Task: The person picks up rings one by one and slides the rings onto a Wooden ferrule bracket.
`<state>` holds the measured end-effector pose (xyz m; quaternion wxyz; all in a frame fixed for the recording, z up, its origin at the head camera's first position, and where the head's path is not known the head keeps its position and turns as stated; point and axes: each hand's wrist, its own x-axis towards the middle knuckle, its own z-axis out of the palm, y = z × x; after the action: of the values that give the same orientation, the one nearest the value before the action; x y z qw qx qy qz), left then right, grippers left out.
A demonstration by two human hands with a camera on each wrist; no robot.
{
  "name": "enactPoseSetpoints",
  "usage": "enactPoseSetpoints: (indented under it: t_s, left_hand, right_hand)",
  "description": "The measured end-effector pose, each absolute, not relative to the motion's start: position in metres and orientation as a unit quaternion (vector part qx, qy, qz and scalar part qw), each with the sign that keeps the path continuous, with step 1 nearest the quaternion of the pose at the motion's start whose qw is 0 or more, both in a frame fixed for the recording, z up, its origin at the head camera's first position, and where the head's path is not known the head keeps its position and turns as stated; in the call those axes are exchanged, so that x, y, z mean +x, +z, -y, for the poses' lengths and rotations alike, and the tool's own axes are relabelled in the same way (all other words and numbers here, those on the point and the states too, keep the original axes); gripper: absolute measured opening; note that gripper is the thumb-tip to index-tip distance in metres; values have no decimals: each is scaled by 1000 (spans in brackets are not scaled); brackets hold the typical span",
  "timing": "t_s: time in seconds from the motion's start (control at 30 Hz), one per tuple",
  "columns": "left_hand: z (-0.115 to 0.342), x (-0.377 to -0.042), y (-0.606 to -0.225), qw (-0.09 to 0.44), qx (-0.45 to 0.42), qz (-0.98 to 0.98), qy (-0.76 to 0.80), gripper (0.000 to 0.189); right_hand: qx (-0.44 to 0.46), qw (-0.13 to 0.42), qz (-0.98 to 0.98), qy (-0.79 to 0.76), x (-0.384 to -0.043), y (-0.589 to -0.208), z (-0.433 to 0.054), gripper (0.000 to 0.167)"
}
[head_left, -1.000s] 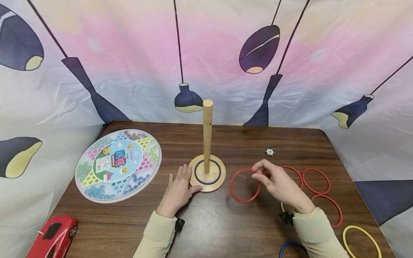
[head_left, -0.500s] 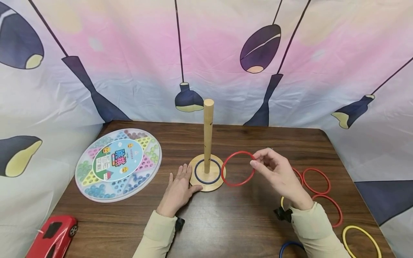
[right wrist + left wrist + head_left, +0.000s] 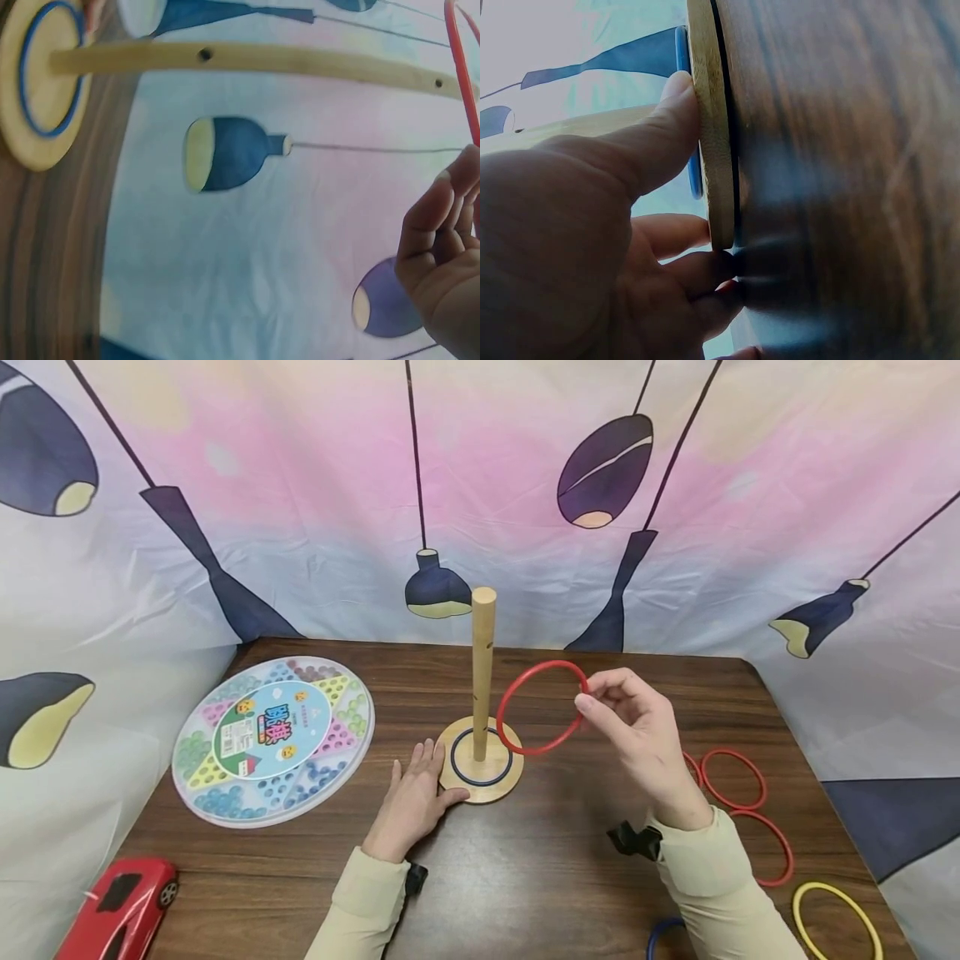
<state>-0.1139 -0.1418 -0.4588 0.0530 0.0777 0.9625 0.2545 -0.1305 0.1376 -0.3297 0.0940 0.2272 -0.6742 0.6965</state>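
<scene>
Right hand [image 3: 645, 739] pinching a red ring [image 3: 557, 663], left hand [image 3: 408, 802], fingers [image 3: 428, 760] loosely spread, touched a wooden base [image 3: 483, 794], round case [image 3: 311, 727] held coloured marbles [image 3: 229, 806].

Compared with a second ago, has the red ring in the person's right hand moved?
Yes. In the head view, the red ring has shifted up and leftward, closer to the wooden post.

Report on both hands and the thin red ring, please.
Left hand touching round pale wooden base. Right hand pinching thin red ring, raised beside upright pale wooden peg, not around it. Nothing visible between them.
</scene>
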Motion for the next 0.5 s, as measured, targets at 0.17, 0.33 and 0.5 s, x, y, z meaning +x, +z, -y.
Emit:
enactPoseSetpoints:
  t_s: [0.17,0.33,0.5]
  left_hand:
    - [142,-114,-459,53,79,-963,253,84]
    - [143,-114,-458,53,78,-962,255,84]
    - [143,-114,-458,53,77,-962,255,84]
  right_hand:
    - [227,110,646,720,-131,-318,-120,14]
    - [220,135,627,735,-131,-307,-106,8]
    - [219,147,606,751,-131,-296,-97,6]
